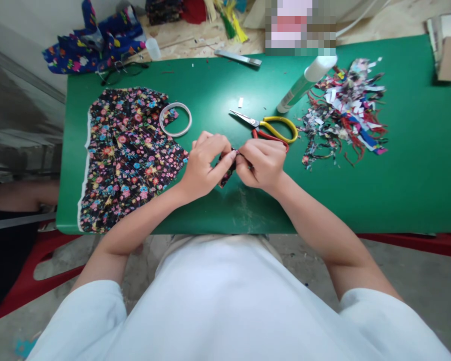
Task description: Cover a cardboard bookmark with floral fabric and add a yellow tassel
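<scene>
Both hands meet over the front middle of the green table. My left hand pinches a small piece of dark floral fabric between thumb and fingers. My right hand is closed on the same piece from the other side; its fingertips are partly hidden. A larger black floral cloth lies spread to the left, with a white roll of tape on its right edge. Just beyond my right hand rest scissors with one yellow and one red handle, blades pointing left.
A heap of fabric scraps lies at right, beside a white-and-green tube. Eyeglasses, a metal tool and blue patterned cloth line the far edge. Cardboard pieces sit far right. Another person's leg shows at left.
</scene>
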The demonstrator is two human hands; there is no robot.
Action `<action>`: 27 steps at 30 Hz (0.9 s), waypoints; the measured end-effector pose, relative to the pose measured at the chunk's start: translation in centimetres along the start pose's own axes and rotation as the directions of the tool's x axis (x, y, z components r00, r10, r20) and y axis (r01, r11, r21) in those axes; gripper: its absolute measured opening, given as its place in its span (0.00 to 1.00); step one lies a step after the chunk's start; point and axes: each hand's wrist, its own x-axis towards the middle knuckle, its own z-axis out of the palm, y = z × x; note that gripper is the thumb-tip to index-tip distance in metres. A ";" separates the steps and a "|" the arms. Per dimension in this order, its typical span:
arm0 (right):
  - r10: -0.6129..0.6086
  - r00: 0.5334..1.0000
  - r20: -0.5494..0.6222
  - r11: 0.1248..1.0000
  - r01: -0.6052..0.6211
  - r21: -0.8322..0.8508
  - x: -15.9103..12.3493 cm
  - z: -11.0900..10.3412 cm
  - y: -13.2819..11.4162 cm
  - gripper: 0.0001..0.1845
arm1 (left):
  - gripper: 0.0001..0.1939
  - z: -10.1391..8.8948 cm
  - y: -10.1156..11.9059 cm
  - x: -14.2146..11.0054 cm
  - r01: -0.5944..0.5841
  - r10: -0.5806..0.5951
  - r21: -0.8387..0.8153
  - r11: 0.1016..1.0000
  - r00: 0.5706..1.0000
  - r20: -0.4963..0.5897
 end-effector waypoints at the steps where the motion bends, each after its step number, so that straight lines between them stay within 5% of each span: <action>1: 0.018 1.000 0.017 1.000 -0.018 -0.009 0.0 0.0 0.0 0.14 | 0.22 0.0 0.0 0.0 0.005 -0.005 0.007 1.000 1.000 0.004; 27: 0.016 0.999 0.038 1.000 -0.016 0.020 0.0 0.2 0.0 0.13 | 0.25 0.1 -0.2 0.1 0.052 -0.051 -0.032 0.998 0.998 0.020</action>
